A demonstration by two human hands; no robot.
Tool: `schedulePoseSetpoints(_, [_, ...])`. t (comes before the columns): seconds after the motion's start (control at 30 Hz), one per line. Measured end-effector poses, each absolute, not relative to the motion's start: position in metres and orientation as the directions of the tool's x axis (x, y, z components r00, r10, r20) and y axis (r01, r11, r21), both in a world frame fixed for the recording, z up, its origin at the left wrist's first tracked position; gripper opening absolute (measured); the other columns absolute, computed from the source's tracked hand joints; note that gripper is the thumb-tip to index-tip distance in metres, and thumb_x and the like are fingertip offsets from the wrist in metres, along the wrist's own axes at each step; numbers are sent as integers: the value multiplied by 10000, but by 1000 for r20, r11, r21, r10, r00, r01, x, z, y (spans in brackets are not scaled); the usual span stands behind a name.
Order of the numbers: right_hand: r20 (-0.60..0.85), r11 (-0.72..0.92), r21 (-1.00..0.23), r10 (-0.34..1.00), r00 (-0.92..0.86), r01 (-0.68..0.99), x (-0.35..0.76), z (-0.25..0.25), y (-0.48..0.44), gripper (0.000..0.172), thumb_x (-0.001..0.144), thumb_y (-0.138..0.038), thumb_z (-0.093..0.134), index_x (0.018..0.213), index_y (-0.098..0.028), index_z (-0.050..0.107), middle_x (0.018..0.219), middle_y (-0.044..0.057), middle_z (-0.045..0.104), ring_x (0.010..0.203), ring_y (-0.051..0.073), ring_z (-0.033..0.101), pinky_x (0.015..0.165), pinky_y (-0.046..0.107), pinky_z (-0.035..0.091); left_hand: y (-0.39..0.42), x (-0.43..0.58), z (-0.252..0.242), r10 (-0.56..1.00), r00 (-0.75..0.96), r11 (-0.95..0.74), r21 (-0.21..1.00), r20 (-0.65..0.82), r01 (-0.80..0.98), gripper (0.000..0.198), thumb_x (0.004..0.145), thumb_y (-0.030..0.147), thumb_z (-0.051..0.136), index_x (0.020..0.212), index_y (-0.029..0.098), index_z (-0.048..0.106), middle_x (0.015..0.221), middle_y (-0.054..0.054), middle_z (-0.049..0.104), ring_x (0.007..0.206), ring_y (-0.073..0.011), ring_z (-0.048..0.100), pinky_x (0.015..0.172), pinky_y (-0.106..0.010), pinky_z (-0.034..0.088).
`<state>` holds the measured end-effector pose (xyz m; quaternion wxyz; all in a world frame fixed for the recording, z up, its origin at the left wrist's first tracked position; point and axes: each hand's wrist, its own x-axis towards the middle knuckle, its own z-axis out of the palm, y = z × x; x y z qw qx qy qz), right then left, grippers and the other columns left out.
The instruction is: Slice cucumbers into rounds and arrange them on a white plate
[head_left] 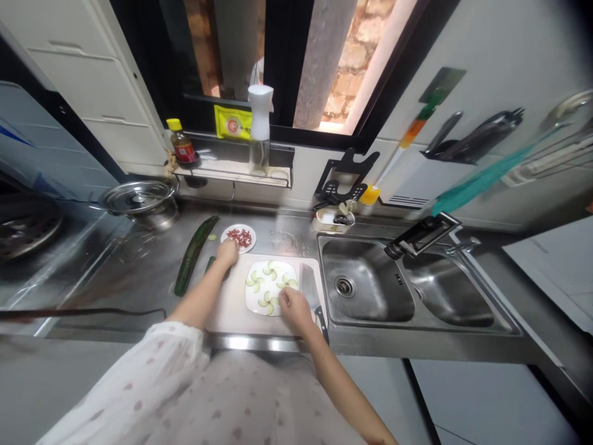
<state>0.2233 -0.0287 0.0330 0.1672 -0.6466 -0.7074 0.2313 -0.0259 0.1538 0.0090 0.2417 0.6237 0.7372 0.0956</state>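
A white plate [259,290] with several green cucumber slices arranged in a ring lies on a white cutting board [225,309]. My right hand [293,309] is closed in a pinch at the plate's near right edge, over a slice. My left hand [227,252] is closed at the board's far left corner, by a short cucumber piece [209,264]; what it holds is hidden. A cleaver [309,285] lies along the board's right side. A long whole cucumber [194,252] lies left of the board. A small white dish of red chilli pieces [239,237] sits just beyond my left hand.
A double steel sink [370,290] with a black tap [419,235] is to the right. A lidded steel pot [139,199] stands at the left rear. On the window ledge are a sauce bottle [180,143] and a spray bottle [259,127]. Utensils hang on the right wall.
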Motion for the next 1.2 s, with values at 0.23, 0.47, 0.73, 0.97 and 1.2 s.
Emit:
schedulePoseSetpoints(0.23, [-37, 78, -567, 992, -121, 820, 217, 34, -26, 160, 877, -208, 468, 797, -192, 606, 731, 9, 592, 689, 130, 495, 619, 222, 283, 138, -20, 14, 931, -163, 364, 823, -325, 437, 266, 836, 393, 545, 774, 144, 615, 726, -66, 659, 693, -151, 620, 611, -229, 463])
schedulePoseSetpoints(0.47, [-2, 117, -598, 989, -147, 793, 211, 40, -14, 155, 870, -216, 469, 816, -195, 612, 750, 12, 600, 693, 135, 498, 627, 226, 306, 110, -6, 29, 927, -4, 375, 925, -376, 64, 352, 742, 467, 653, 880, 148, 593, 675, -4, 597, 476, -51, 463, 419, -157, 306])
schedulePoseSetpoints(0.73, [109, 181, -695, 983, -147, 696, 201, 65, 19, 165, 874, -237, 473, 872, -189, 631, 830, 32, 640, 789, 160, 542, 731, 248, 371, 80, 10, 47, 978, 49, 197, 976, -201, 89, 352, 685, 410, 706, 904, 150, 615, 732, -26, 669, 668, -125, 613, 579, -204, 445])
schedulePoseSetpoints(0.97, [165, 262, -723, 964, -207, 640, 197, 74, 39, 167, 873, -203, 479, 914, -196, 640, 913, 41, 644, 876, 169, 545, 795, 268, 393, 67, 16, 61, 984, 167, 20, 965, -66, 263, 241, 724, 334, 654, 899, 170, 633, 712, 3, 651, 726, -145, 627, 632, -222, 480])
schedulePoseSetpoints(1.2, [167, 342, -676, 934, -317, 653, 198, 76, 47, 82, 858, -214, 568, 882, -195, 644, 866, 23, 616, 838, 156, 525, 784, 260, 378, 66, 20, 65, 969, 244, -31, 954, -45, 297, 242, 739, 304, 642, 941, 171, 625, 706, 8, 622, 661, -132, 601, 596, -218, 460])
